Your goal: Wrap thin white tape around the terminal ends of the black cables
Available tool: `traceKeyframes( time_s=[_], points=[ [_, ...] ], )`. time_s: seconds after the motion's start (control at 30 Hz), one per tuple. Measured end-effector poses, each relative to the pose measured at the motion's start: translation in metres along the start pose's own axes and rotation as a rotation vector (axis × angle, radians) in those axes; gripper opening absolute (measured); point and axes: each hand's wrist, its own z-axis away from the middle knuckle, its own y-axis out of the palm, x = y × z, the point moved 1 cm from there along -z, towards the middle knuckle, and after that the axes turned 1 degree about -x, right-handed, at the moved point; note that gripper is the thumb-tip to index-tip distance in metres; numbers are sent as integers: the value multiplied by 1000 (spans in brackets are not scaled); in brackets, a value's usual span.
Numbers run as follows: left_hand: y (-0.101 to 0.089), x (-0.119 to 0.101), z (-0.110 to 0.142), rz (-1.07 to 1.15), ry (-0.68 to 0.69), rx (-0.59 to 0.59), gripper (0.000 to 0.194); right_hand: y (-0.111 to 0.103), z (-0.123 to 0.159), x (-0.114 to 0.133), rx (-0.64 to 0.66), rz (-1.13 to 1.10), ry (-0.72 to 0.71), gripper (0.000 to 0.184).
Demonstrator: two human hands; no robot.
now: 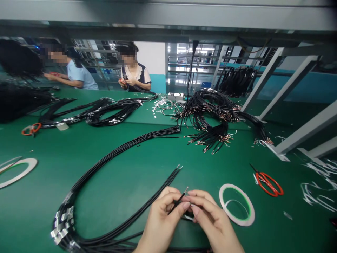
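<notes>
Between the thumb and fingers of my left hand is the end of a black cable, its bare metal terminal pointing up and away. My right hand meets it at the fingertips, pinching a small white strip that is mostly hidden by the fingers. Just beyond my hands, more cable ends with metal tips lie together on the green table. They belong to a long black cable bundle that curves round to the left, where silvery-white tabs cluster. A roll of white tape lies flat beside my right hand.
Red-handled scissors lie at right, near white scraps and grey metal supports. Coiled cables are heaped at the back. Orange scissors and another tape roll lie left. Two people work across the table.
</notes>
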Motion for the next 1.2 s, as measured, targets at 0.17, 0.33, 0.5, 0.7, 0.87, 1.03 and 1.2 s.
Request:
traceKeyframes(
  time_s=[0.17,0.33,0.5,0.7,0.87,1.03,1.2],
  points=[
    [-1,2,0,-4,-13,0,9,3,-2,-4,-55,2,-3,24],
    [-1,1,0,-2,-9,8,10,4,-2,-5,-15,-29,85,29],
    [0,-1,1,-17,-8,22,11,5,0,-5,34,-94,186,41],
    [0,-1,1,-11,-13,1,11,4,-2,-9,63,-89,214,46],
    [-2,6,1,-43,-41,-32,15,5,-6,-8,-17,-118,220,39],
    [-1,3,5,-92,-130,-66,41,0,-9,-8,-146,-98,252,41],
    [3,-4,6,-116,-127,18,26,-5,-13,-4,-299,-189,214,43]
  ],
)
